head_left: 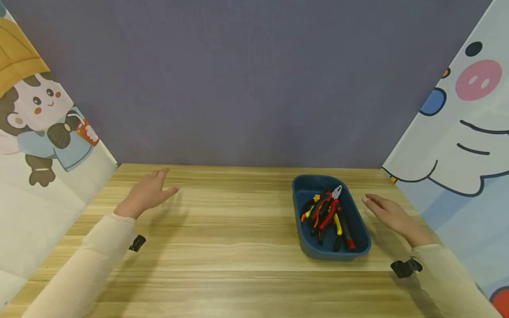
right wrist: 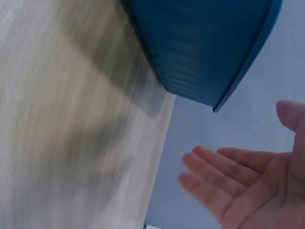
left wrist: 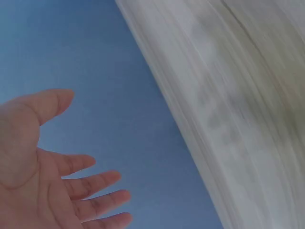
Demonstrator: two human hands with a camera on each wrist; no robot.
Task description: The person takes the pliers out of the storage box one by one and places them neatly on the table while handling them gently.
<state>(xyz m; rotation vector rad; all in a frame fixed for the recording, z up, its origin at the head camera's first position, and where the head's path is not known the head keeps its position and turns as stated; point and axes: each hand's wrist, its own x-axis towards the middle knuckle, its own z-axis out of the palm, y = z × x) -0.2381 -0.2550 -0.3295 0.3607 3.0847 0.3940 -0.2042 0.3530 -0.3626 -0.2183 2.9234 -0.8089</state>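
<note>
A blue bin (head_left: 334,255) stands on the right half of the table, holding several pliers (head_left: 329,213) with red, yellow, orange and black handles, piled on one another. One pair on top has bare metal jaws pointing to the back. My right hand (head_left: 391,217) hovers just right of the bin, fingers extended and holding nothing; in the right wrist view the bin's side wall (right wrist: 200,52) rises beside the spread fingers. Over the left part of the table my left hand (head_left: 146,192) hangs with its thumb apart, and its bare palm (left wrist: 28,191) shows in the left wrist view.
The wooden table (head_left: 222,247) ends at a grey upright panel (head_left: 246,88) at the back. Cartoon-printed sheets flank it, the left sheet (head_left: 47,212) and the right sheet (head_left: 457,154). Each wrist wears a small black camera, such as the right one (head_left: 405,267).
</note>
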